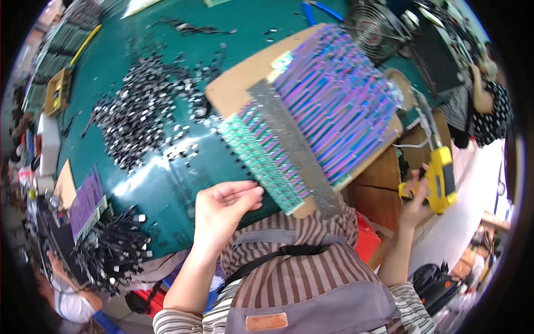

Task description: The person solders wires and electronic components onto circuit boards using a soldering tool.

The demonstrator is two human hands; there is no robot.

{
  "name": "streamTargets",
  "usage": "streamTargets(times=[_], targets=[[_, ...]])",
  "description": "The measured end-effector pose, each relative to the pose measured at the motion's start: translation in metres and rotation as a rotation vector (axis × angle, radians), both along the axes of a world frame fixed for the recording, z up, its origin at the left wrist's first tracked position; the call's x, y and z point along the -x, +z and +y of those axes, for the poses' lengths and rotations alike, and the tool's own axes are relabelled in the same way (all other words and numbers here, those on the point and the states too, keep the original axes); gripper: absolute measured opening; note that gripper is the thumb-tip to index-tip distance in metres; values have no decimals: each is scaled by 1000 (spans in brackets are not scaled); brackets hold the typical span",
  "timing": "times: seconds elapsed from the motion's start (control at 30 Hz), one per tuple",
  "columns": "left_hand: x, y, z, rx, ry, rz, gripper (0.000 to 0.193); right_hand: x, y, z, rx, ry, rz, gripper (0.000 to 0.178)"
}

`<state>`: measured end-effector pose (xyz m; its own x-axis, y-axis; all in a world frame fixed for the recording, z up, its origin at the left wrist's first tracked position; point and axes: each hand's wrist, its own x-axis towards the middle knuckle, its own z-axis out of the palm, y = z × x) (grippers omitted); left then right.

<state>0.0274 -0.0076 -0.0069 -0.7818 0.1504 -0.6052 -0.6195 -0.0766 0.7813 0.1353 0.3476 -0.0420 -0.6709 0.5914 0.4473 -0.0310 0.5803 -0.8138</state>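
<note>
My right hand (417, 197) grips a yellow and black pistol-shaped soldering gun (442, 181), its metal nozzle pointing up and away over the right side of the bench. My left hand (225, 209) has thumb and fingers pinched together beside the near left edge of a row of green circuit boards (261, 161); whatever lies between the fingertips is too small to make out. A dark metal bar (292, 147) lies across the boards. Beyond it, shiny purple-blue strips (339, 94) fan out over a brown backing board (233, 83).
Many small black and silver connectors (139, 106) lie heaped on the green table (183, 206). Black cables (114, 250) hang bundled at the left edge, near a purple board (88, 203). A fan (375, 30) stands at the far right. Other people sit at both sides.
</note>
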Motion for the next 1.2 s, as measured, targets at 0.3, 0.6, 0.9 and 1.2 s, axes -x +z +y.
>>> streamTargets(times=[0.3,0.6,0.9,1.2], targets=[[77,2,-23,865,-70,582,26,-10,17,-32,352,193,158,41],[88,-10,-24,857,-133,557,15,-20,16,-51,401,336,125,44],[53,-22,-30,1025,-161,873,9,-18,19,-60,434,378,116,48],[55,-12,-37,1040,-264,899,9,-22,19,-63,449,414,130,50]])
